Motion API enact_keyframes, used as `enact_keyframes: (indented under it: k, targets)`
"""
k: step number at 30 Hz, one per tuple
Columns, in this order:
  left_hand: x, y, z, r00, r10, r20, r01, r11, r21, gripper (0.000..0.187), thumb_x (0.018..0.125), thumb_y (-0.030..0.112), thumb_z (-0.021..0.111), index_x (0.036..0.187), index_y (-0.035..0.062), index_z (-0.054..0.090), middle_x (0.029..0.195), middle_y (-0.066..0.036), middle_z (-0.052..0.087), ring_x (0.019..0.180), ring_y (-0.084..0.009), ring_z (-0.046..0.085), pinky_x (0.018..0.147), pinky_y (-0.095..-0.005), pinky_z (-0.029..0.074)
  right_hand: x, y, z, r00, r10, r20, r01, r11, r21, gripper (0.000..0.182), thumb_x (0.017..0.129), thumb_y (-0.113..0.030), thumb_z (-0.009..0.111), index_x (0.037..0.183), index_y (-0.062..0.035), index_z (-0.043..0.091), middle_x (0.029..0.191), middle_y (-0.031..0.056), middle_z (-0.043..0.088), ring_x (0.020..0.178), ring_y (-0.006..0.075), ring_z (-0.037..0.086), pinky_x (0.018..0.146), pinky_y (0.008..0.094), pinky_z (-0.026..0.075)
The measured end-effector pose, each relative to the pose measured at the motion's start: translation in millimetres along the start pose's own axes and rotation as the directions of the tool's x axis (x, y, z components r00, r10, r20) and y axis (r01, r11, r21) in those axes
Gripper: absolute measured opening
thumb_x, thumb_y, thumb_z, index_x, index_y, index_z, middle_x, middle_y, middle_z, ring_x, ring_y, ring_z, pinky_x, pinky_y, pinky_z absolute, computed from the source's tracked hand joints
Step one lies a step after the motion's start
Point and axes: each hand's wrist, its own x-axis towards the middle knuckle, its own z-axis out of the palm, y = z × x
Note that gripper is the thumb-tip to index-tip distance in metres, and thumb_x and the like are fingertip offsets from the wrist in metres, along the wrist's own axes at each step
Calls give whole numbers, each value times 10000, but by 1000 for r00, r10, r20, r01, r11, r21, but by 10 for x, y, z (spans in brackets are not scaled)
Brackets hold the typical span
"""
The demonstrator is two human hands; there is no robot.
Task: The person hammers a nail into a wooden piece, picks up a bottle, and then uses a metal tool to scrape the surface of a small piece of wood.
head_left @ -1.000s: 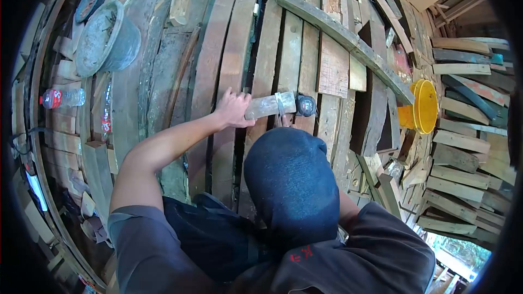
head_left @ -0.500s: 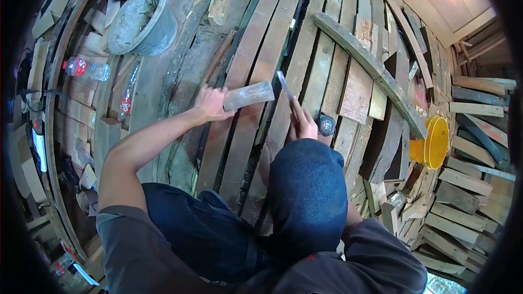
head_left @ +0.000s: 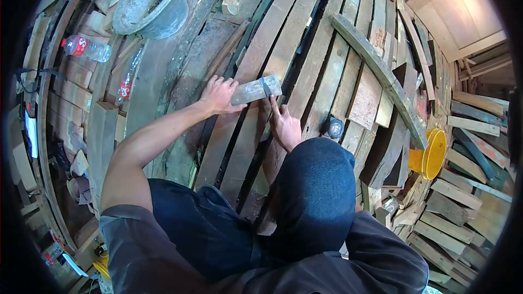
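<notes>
Apparently mid-rub, the left hand [head_left: 219, 96] curls closed round a block [head_left: 246, 93], the right hand [head_left: 287, 128] pinching a blade [head_left: 265, 86] across it; any next stroke calls for steadiness

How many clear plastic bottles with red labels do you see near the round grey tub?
2: one red-labelled clear bottle below and left of the tub in the picture, the second bottle to its lower right. Others may be hidden.

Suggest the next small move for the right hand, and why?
Probably slide the flat strip along the block toward the left hand: the right hand has the strip across the block near one end, bare surface lies between, and the left hand grips the other end.
</notes>
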Motion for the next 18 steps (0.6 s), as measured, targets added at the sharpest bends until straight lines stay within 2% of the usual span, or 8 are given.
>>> enact_keyframes:
  k: [7,11,14,18]
  targets:
    - [-17,11,58,990,19,-139,-34,994,-100,723,698,661,662,1002,7,613,984,-163,630,962,-354,612,911,-479,429,106,-34,-114,996,26,79,-25,1000,-14,751,885,-308,583,1535,-210,220,949,205,640,635,346,682,535,450,552]
    - [-15,48,91,991,12,-130,-32,988,-153,711,682,651,674,984,10,614,977,-164,628,937,-355,614,911,-481,426,148,-42,-128,997,4,81,0,999,-43,773,875,-327,596,1537,-192,219,868,186,657,623,341,681,531,450,551]
    - [-1,36,108,990,24,-142,-46,987,-155,706,673,647,679,975,12,616,975,-167,628,927,-355,614,911,-480,424,185,-72,-179,992,-3,127,9,999,-47,829,823,-201,611,1540,-152,198,832,185,616,625,358,652,553,469,537]
    - [44,15,99,997,44,-69,-53,988,-143,757,681,684,648,1017,6,617,1020,-176,628,978,-364,608,962,-503,396,205,-58,-169,993,-33,116,38,998,-44,842,812,-209,622,1538,-140,201,836,189,626,627,355,654,550,468,535]
